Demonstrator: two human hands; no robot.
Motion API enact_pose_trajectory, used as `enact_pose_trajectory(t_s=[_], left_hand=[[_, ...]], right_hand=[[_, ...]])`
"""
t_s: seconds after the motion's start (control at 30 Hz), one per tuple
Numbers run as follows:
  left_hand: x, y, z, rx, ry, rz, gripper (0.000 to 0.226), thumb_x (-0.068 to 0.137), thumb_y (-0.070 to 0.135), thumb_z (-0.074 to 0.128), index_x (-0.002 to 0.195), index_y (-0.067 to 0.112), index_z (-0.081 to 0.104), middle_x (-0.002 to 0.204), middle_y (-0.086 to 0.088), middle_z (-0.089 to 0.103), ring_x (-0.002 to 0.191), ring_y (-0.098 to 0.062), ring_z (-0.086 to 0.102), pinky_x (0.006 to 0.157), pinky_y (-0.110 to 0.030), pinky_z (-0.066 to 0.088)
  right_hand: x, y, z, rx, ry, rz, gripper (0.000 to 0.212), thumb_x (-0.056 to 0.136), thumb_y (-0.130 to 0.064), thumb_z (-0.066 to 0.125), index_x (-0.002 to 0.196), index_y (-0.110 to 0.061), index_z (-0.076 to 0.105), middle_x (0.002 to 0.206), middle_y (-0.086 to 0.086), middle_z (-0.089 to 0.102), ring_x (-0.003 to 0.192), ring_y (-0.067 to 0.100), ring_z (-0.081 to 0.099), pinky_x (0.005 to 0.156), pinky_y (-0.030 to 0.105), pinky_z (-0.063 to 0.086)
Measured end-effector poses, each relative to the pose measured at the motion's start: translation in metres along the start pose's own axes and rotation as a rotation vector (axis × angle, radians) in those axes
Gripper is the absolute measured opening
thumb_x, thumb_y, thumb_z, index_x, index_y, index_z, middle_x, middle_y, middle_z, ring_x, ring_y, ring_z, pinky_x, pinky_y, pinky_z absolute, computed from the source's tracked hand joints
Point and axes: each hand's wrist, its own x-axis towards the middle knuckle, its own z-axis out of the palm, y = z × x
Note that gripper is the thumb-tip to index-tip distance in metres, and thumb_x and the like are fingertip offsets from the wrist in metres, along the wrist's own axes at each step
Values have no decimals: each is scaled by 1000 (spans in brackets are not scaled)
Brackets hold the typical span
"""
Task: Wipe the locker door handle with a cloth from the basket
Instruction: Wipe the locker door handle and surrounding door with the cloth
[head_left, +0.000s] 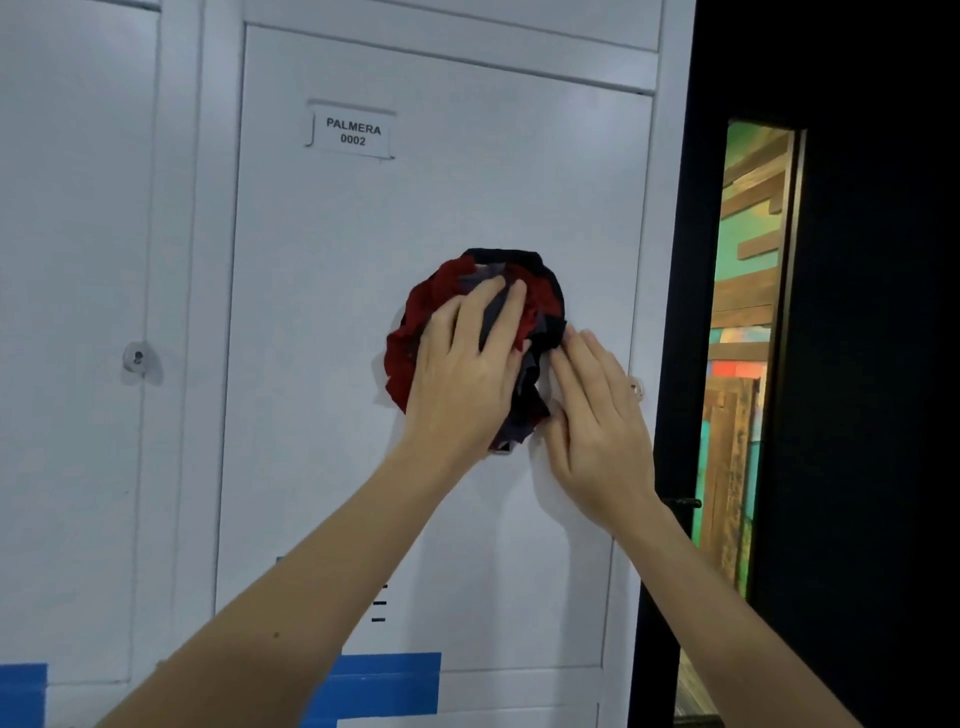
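Hands both flat, fingers straight: left hand (467, 369) presses bunched red-and-dark cloth (426, 332) on locker door (363, 234) mid-frame, right hand (597, 415) touches its edge; nothing gripped, so cloth may slide down, missing handle (638, 388) further right.

1. The locker door (441, 208) is lit evenly by soft, cool light.
2. Faint shadows are cast below the right hand (597, 431) (also beside the cloth (439, 291)).
3. The right side is left nearly black; detail is slightly softened.
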Motion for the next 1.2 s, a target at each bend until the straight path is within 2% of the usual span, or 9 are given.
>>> enact_pose_trajectory(t_s=[0.2, 0.37, 0.63, 0.8, 0.87, 0.93, 1.0, 1.1, 1.2], left_hand=[[2, 0, -15, -126, -40, 21, 35, 93, 13, 41, 118, 1, 63, 116, -17, 61, 102, -29, 51, 88, -35, 45], [-45, -3, -30, -159, -112, 116, 32, 87, 3, 43, 107, -3, 67, 104, -16, 65, 93, -26, 45, 82, -34, 42], [-70, 8, -39, -177, -212, 27, 32, 87, 7, 43, 103, 0, 69, 103, -10, 66, 92, -20, 45, 83, -30, 41], [-64, 8, -48, -208, -257, 41, 29, 89, 12, 42, 93, 3, 69, 95, -7, 66, 81, -18, 45, 71, -31, 41], [-61, 5, -52, -197, -304, 96, 29, 88, 13, 41, 90, 4, 69, 90, -7, 64, 76, -17, 41, 66, -30, 37], [-70, 5, -58, -189, -349, 133, 29, 86, 14, 41, 89, 5, 68, 86, -7, 61, 73, -18, 44, 63, -29, 36], [-86, 8, -65, -237, -347, 26, 30, 87, 19, 42, 92, 5, 69, 86, -5, 58, 73, -19, 50, 64, -30, 39], [-100, 10, -76, -298, -324, -190, 33, 89, 30, 47, 94, 7, 71, 83, -3, 55, 72, -15, 53, 61, -28, 46], [-102, 8, -88, -351, -297, -417, 22, 83, 29, 67, 87, 9, 73, 79, -2, 57, 68, -13, 56, 63, -22, 46]], right_hand=[[1, 0, -1, 29, 15, 0, 43, 93, -7, 39, 133, 8, 42, 139, 22, 44, 134, 29, 34, 111, 43, 31], [-1, 1, 1, 61, 18, 6, 46, 89, -2, 45, 134, 8, 42, 140, 21, 43, 134, 31, 36, 110, 47, 32], [0, 1, 0, 40, 7, 5, 44, 91, -2, 43, 134, 7, 42, 141, 21, 43, 134, 31, 34, 112, 44, 29], [-3, -5, -10, 149, -52, 59, 44, 93, -7, 39, 136, 4, 40, 142, 20, 41, 134, 29, 34, 113, 42, 27], [-14, -11, -18, 237, -68, 94, 43, 93, -7, 38, 134, 3, 43, 138, 20, 45, 130, 27, 38, 110, 38, 31], [-29, -21, -29, 346, -71, 173, 38, 92, -9, 38, 126, 1, 53, 122, 16, 54, 115, 21, 48, 98, 33, 41], [-45, -34, -41, 499, -113, 269, 34, 93, -16, 37, 116, -5, 60, 103, 7, 58, 96, 15, 52, 83, 30, 45], [-62, -63, -57, 752, -299, 463, 26, 93, -31, 40, 112, -27, 56, 88, -8, 56, 79, 7, 53, 71, 17, 43], [-67, -92, -69, 965, -425, 636, 25, 89, -31, 46, 113, -34, 51, 83, -5, 56, 71, 3, 51, 65, 12, 42]])
